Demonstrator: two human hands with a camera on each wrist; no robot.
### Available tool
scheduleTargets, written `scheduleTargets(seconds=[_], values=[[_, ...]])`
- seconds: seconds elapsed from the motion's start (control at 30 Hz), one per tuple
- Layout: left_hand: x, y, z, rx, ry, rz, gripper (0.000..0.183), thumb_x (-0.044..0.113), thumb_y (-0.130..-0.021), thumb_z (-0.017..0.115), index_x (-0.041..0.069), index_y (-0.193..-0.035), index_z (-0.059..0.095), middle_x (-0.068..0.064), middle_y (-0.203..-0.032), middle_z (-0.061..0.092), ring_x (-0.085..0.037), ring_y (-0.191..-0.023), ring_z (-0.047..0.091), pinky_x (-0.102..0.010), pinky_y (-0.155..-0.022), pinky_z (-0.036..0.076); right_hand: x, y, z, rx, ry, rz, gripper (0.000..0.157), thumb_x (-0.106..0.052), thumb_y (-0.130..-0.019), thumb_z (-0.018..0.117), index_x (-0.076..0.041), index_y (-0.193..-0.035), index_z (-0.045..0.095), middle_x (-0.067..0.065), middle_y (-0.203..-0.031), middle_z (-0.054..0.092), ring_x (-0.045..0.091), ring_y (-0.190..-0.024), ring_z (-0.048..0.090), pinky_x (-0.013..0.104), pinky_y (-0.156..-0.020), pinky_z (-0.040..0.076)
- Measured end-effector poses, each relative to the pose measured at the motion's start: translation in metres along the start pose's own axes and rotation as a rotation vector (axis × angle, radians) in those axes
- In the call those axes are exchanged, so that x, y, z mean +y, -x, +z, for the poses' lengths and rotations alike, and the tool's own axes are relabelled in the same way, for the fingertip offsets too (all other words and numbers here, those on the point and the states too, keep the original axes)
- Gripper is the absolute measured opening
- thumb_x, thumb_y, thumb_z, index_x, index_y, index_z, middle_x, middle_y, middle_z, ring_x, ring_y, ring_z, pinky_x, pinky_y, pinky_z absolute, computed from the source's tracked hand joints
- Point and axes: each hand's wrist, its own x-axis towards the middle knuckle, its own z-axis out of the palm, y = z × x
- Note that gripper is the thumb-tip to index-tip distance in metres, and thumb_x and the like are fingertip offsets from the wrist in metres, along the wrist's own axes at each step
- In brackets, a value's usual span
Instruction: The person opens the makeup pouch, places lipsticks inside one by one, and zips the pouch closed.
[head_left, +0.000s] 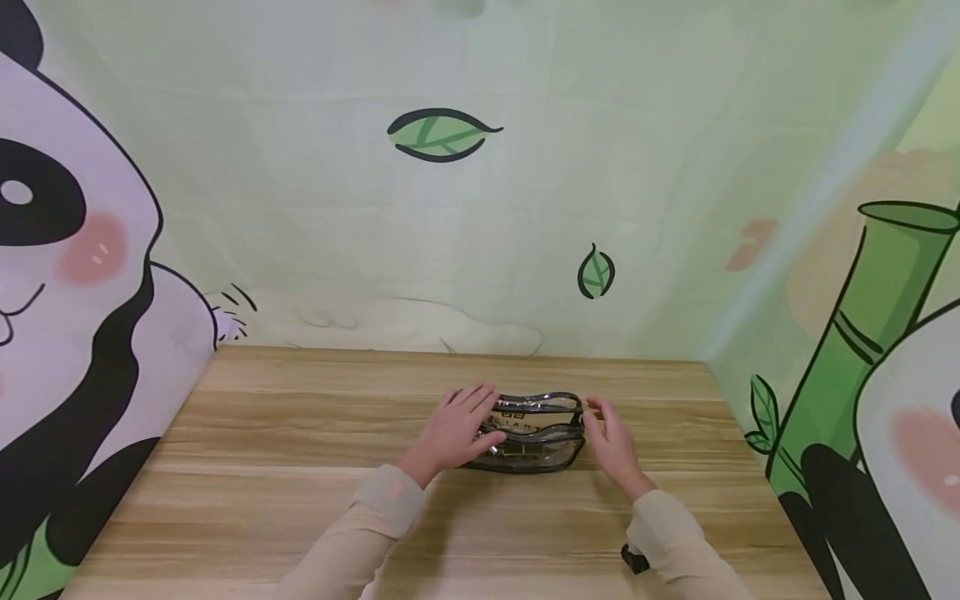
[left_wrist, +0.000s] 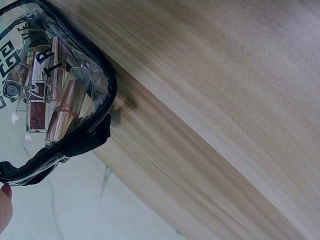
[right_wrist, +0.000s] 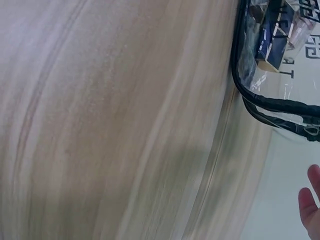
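Observation:
A clear cosmetic bag [head_left: 536, 457] with black trim sits on the wooden table. Through its plastic I see lip gloss tubes [left_wrist: 37, 97] and a rose-gold lipstick [left_wrist: 67, 112] in the left wrist view. A dark blue and gold item [right_wrist: 274, 40] shows inside from the right wrist view. My left hand [head_left: 453, 429] rests over the bag's left end, fingers straight and thumb stretched across the front. At the right end is my right hand [head_left: 611, 437], fingertips close to the upper corner. Its fingers look loosely bent in the right wrist view, apart from the black edge.
The wooden table [head_left: 262, 433] reaches back to a pale green printed backdrop [head_left: 300, 208] with leaves, pandas and bamboo. A small black object [head_left: 635, 559] shows by the right sleeve cuff. Light sleeves cover both forearms.

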Motion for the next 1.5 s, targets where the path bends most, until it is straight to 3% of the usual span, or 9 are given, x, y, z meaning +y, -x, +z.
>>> scheduleTargets(seconds=[0.17,0.33,0.53,0.73,1.0,1.23,1.5], values=[[0.001,-0.001,0.0,-0.013,-0.012,-0.013,0.067,0.056,-0.088,0.033,0.011,-0.137,0.034,-0.004,-0.142,0.033,-0.022,-0.131,0.029,-0.044,-0.105,0.027,0.004,-0.004,-0.002,0.009,-0.04,0.042,0.035,-0.023,-0.095,0.036,0.003,-0.115,0.049,0.022,-0.106,0.057,0.031,-0.095,0.054,0.043,-0.082,0.045],[0.002,-0.001,-0.002,-0.014,-0.014,-0.021,0.064,0.054,-0.088,0.032,0.011,-0.136,0.034,-0.003,-0.142,0.033,-0.021,-0.131,0.029,-0.043,-0.105,0.027,0.002,-0.005,-0.003,-0.048,-0.112,0.146,0.039,-0.025,-0.096,0.032,0.006,-0.109,0.052,0.023,-0.095,0.058,0.036,-0.087,0.057,0.04,-0.078,0.047],[0.003,0.0,-0.003,-0.001,-0.019,-0.018,0.062,0.052,-0.089,0.033,0.011,-0.136,0.035,-0.003,-0.141,0.035,-0.021,-0.131,0.03,-0.043,-0.104,0.028,0.005,-0.007,-0.001,-0.103,-0.232,0.265,0.043,-0.024,-0.097,0.028,0.01,-0.099,0.054,0.018,-0.083,0.06,0.023,-0.071,0.057,0.029,-0.068,0.05],[0.002,0.0,0.001,0.008,-0.021,-0.014,0.061,0.051,-0.09,0.034,0.01,-0.134,0.037,-0.004,-0.14,0.036,-0.022,-0.13,0.03,-0.043,-0.104,0.028,0.009,-0.007,0.0,-0.142,-0.306,0.384,0.048,-0.031,-0.097,0.027,0.008,-0.088,0.053,0.009,-0.068,0.055,0.019,-0.061,0.055,0.038,-0.066,0.051],[0.002,0.0,0.002,0.009,-0.009,-0.021,0.062,0.051,-0.089,0.035,0.01,-0.135,0.036,-0.004,-0.141,0.035,-0.022,-0.13,0.03,-0.044,-0.105,0.027,0.016,-0.007,0.0,-0.219,-0.283,0.467,0.058,-0.044,-0.095,0.023,0.003,-0.092,0.056,0.004,-0.069,0.058,0.02,-0.063,0.059,0.03,-0.052,0.04],[0.001,0.002,0.002,0.046,0.022,-0.011,0.061,0.051,-0.088,0.037,0.008,-0.133,0.04,-0.006,-0.138,0.038,-0.024,-0.128,0.033,-0.044,-0.103,0.029,0.019,-0.005,0.001,-0.256,-0.321,0.5,0.062,-0.045,-0.094,0.022,0.008,-0.102,0.054,0.001,-0.072,0.06,0.022,-0.069,0.06,0.03,-0.055,0.043],[0.002,0.002,0.003,0.037,0.042,-0.022,0.061,0.051,-0.088,0.036,0.01,-0.134,0.039,-0.006,-0.138,0.039,-0.022,-0.13,0.031,-0.045,-0.103,0.028,0.019,-0.003,0.002,-0.352,-0.404,0.499,0.066,-0.049,-0.093,0.021,0.009,-0.106,0.051,0.006,-0.082,0.06,0.024,-0.076,0.057,0.031,-0.059,0.044]])
